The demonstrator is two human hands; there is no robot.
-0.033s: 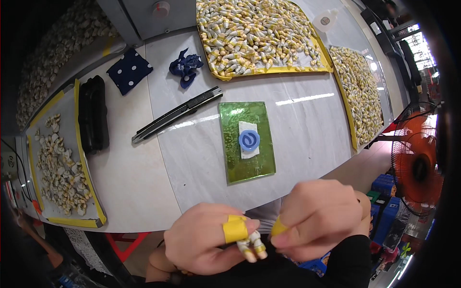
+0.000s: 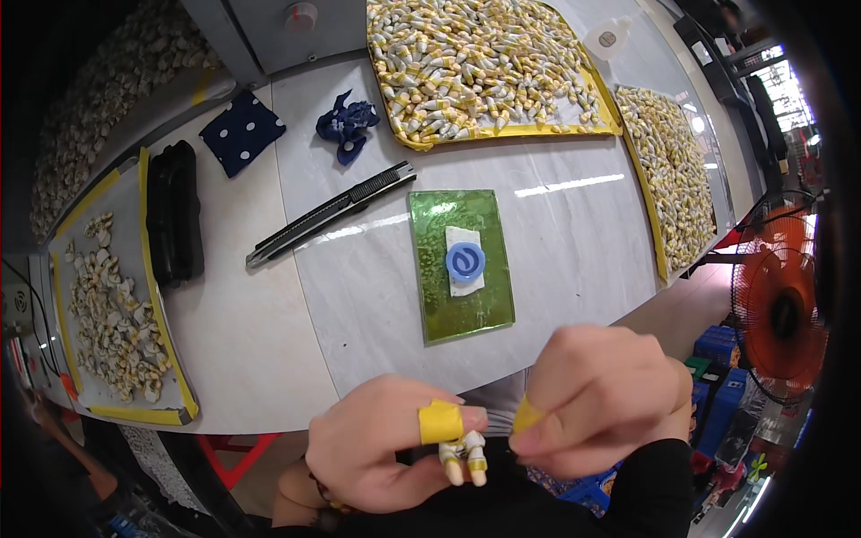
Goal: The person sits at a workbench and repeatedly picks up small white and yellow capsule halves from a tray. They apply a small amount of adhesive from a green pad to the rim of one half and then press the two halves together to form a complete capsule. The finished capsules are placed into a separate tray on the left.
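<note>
**Left hand (image 2: pixel 381 439) holds a small white-and-yellow item with two rounded peach ends (image 2: pixel 463 459)**

The left grip is closed around the item, which hangs below the thumb, in front of the counter's (image 2: pixel 574 242) near edge. A yellow band (image 2: pixel 439 422) wraps a digit above it. The right hand (image 2: pixel 601 394) is clenched just beside, apart from the item; whether it pinches anything, I cannot tell.

On the pale, marble-patterned counter lies a rectangular green glass slab (image 2: pixel 484 316), bearing a round blue disc (image 2: pixel 476 266) on a white patch (image 2: pixel 456 238). A long black-and-silver utility knife (image 2: pixel 332 215) lies slantwise to the slab's left. Farther back, a yellow-edged tray (image 2: pixel 511 132) is filled with small white-and-yellow pieces (image 2: pixel 475 67), near a crumpled navy cloth (image 2: pixel 344 130).
</note>
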